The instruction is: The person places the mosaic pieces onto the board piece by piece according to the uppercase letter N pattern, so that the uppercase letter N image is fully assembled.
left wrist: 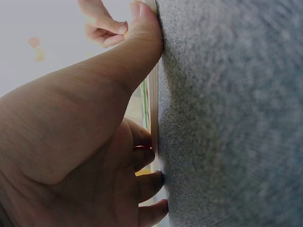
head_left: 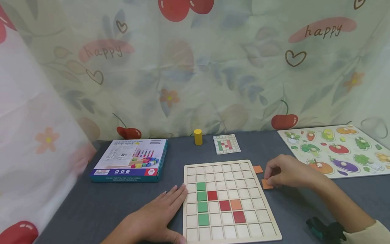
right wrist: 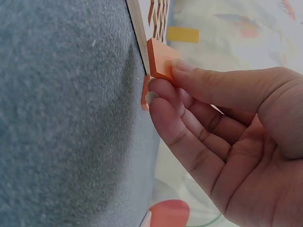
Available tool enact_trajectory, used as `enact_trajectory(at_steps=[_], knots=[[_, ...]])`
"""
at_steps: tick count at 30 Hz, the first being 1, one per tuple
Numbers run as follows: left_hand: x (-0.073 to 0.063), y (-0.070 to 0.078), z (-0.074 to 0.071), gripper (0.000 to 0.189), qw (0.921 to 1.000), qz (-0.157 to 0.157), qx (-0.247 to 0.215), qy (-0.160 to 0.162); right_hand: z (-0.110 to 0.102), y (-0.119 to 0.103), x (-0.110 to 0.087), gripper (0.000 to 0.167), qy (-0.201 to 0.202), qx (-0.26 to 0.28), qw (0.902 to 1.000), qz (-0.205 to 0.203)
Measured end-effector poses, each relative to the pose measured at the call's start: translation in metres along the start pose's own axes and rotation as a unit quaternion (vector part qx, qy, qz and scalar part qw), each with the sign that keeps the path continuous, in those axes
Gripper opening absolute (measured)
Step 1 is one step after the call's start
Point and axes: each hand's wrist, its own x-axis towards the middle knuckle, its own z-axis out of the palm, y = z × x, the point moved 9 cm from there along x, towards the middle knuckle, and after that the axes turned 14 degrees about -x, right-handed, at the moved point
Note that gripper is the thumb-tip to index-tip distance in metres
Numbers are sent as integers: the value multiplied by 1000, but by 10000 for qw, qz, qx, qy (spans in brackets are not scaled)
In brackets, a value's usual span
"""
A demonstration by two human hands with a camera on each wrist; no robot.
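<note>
My right hand [head_left: 287,173] pinches an orange square tile [right wrist: 163,59] between thumb and fingers, just off the right edge of a wooden grid board [head_left: 190,234]. A second orange tile [head_left: 257,169] lies on the table beside the board, behind the held one. My left hand [head_left: 156,213] rests along the board's left edge, fingers straight and thumb near the front corner; the left wrist view shows its thumb and fingertips touching the rim. In the board's cells sit several green tiles [head_left: 202,206], 3 red tiles [head_left: 224,205] and one orange tile [head_left: 236,204].
Behind the board lie a small pattern card [head_left: 226,144] and an upright yellow cylinder [head_left: 198,137]. A boxed toy set [head_left: 129,161] is at the left. A vegetable picture board [head_left: 338,149] occupies the back right. A dark strap-like object [head_left: 324,230] is near the right forearm.
</note>
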Motion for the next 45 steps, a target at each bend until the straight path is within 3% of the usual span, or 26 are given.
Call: enact_trajectory(at_steps=[13, 34, 45], knots=[[0, -2, 2, 117, 10000, 82, -53, -7, 9, -16, 6, 12, -149, 436, 9989, -36], [1, -2, 2, 116, 10000, 34, -87, -9, 32, -74, 47, 23, -19, 90, 9979, -640], [1, -2, 2, 117, 10000, 7, -48, -11, 38, -79, 48, 22, -199, 94, 9985, -502]])
